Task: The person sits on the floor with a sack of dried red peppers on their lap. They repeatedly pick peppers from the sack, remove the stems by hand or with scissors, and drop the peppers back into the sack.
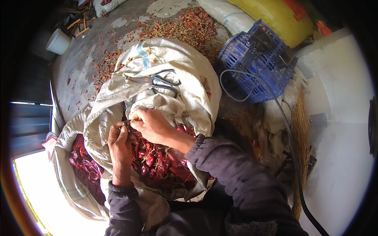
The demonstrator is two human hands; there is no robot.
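My left hand point(119, 141) and my right hand point(152, 125) meet at the fingertips above an open woven sack point(195, 79). Pinched between them is a small dark object point(126, 124), too small and covered to identify. Dried red chili peppers point(159, 163) with pale stems fill the sack's mouth just below my wrists. On the folded sack cloth beyond my fingers lies a pair of black-handled scissors point(156, 81), blades pointing left. A second woven sack point(66, 174) stands at the left, with more red peppers point(85, 165) inside.
Pepper scraps and stems point(189, 29) litter the concrete floor ahead. At the right a blue plastic crate point(254, 67) carries a dark device, near a trailing cable point(291, 141) and a straw broom point(300, 126). A white bucket point(58, 42) and full sacks point(265, 17) stand farther off.
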